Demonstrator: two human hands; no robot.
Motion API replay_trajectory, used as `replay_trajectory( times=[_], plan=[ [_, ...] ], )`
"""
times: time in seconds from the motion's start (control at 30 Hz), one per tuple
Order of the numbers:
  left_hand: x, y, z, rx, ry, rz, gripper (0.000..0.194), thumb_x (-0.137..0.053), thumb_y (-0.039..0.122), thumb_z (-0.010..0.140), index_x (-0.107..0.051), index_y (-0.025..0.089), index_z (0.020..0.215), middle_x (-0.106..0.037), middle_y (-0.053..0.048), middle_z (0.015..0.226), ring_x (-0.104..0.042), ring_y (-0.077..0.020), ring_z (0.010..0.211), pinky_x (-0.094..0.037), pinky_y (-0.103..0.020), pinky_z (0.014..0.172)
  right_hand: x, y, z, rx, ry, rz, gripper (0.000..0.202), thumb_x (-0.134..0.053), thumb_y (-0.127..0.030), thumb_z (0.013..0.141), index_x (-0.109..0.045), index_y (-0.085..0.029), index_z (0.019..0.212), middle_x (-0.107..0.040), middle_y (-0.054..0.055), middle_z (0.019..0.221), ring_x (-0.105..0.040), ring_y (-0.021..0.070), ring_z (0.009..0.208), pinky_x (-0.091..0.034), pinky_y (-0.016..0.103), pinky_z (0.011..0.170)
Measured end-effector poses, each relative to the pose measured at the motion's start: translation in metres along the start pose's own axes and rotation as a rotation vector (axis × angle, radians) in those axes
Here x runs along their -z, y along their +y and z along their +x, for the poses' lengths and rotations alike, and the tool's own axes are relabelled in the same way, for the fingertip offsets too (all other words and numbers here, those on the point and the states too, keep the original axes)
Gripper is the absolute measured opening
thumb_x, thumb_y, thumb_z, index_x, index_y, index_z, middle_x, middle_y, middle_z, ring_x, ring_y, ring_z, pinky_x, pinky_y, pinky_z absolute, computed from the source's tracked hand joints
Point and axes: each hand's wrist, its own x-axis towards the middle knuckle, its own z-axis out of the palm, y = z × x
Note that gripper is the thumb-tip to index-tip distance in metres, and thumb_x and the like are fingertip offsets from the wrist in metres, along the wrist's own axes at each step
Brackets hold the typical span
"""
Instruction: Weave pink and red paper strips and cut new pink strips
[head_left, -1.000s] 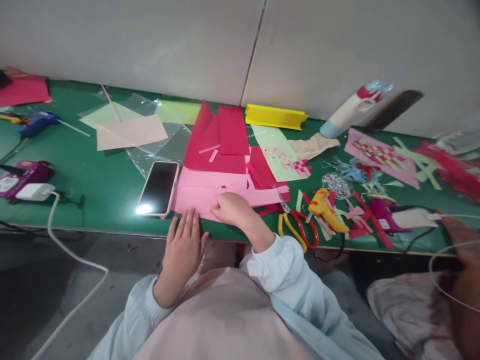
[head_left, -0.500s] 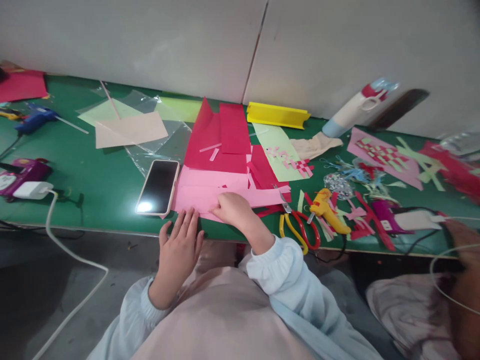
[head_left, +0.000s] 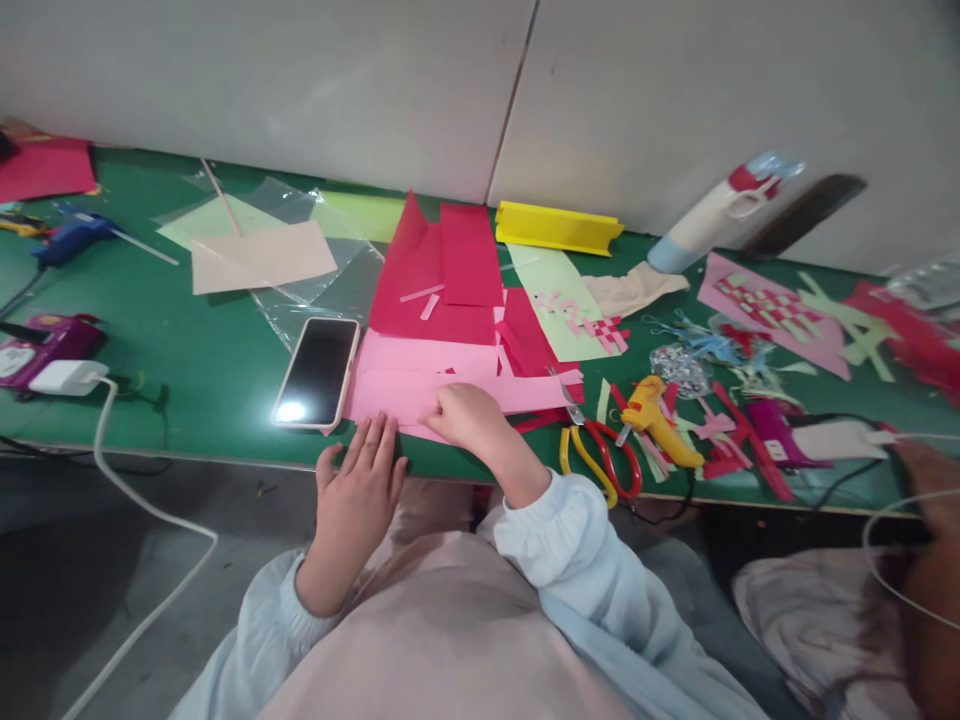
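Note:
A sheet of pink paper (head_left: 394,385) lies at the front edge of the green table, folded or layered. My left hand (head_left: 356,490) rests with stretched fingers, its fingertips flat on the sheet's lower left edge. Curled closed, my right hand (head_left: 469,420) presses on the same sheet farther right; whatever its fingers hold, if anything, is hidden beneath them. Red paper (head_left: 420,310) lies behind the pink sheet. A phone (head_left: 316,373) is left of it. Scissors (head_left: 600,458) with one yellow and one red handle sit right of my right hand.
A yellow glue gun (head_left: 656,420) lies among paper strips at right. Woven paper pieces (head_left: 769,305), a bottle (head_left: 705,220) and a yellow holder (head_left: 556,228) stand or lie farther back. At left are a blue glue gun (head_left: 75,235) and a purple power strip (head_left: 56,350). Another person's arm (head_left: 934,480) shows at right.

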Motion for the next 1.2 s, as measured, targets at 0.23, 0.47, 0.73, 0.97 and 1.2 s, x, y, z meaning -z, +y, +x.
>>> replay_trajectory(
  times=[0.23,0.47,0.73,0.97,1.2],
  plan=[
    [0.0036,0.0030,0.0024,-0.011,-0.073,0.056,0.045,-0.042,0.033,0.105,-0.059,0.017,0.143,-0.053,-0.021,0.152,-0.057,-0.0353,0.136,-0.035,-0.055,0.106,-0.0006,0.0006,-0.0008,0.004,0.016,-0.003,0.034,-0.061,-0.043,0.095,-0.075,-0.015,0.110,-0.077,0.014,0.111,-0.071,0.0290,0.108,-0.052,0.034,0.086],
    [0.0030,0.0082,0.0021,-0.027,-0.101,0.111,0.044,-0.047,0.033,0.103,-0.060,0.024,0.144,-0.048,-0.027,0.154,-0.055,-0.0396,0.137,-0.038,-0.062,0.103,0.0019,-0.0015,-0.0024,0.006,0.006,-0.012,0.035,-0.061,-0.044,0.096,-0.075,-0.016,0.110,-0.077,0.013,0.110,-0.071,0.0281,0.109,-0.052,0.032,0.086],
    [0.0029,0.0090,0.0008,-0.030,-0.098,0.098,0.046,-0.049,0.035,0.102,-0.059,0.023,0.145,-0.046,-0.027,0.155,-0.054,-0.0404,0.138,-0.036,-0.062,0.107,0.0008,-0.0011,-0.0020,0.001,0.008,-0.010,0.035,-0.060,-0.045,0.096,-0.076,-0.016,0.109,-0.077,0.013,0.108,-0.071,0.0266,0.107,-0.051,0.030,0.082],
    [0.0000,0.0041,-0.0009,-0.011,-0.056,0.044,0.055,-0.043,0.035,0.104,-0.048,0.008,0.151,-0.052,-0.022,0.152,-0.056,-0.0359,0.137,-0.030,-0.056,0.114,-0.0028,0.0007,0.0000,0.007,0.031,-0.003,0.037,-0.062,-0.046,0.094,-0.077,-0.016,0.109,-0.078,0.014,0.104,-0.072,0.0248,0.101,-0.050,0.027,0.078],
    [0.0048,0.0064,0.0012,-0.011,-0.074,0.066,0.048,-0.044,0.033,0.104,-0.056,0.013,0.146,-0.052,-0.021,0.153,-0.055,-0.0351,0.138,-0.027,-0.057,0.117,-0.0017,0.0002,-0.0004,0.010,0.029,-0.003,0.036,-0.062,-0.046,0.094,-0.077,-0.016,0.108,-0.078,0.014,0.105,-0.072,0.0247,0.103,-0.050,0.027,0.080]
  ],
)
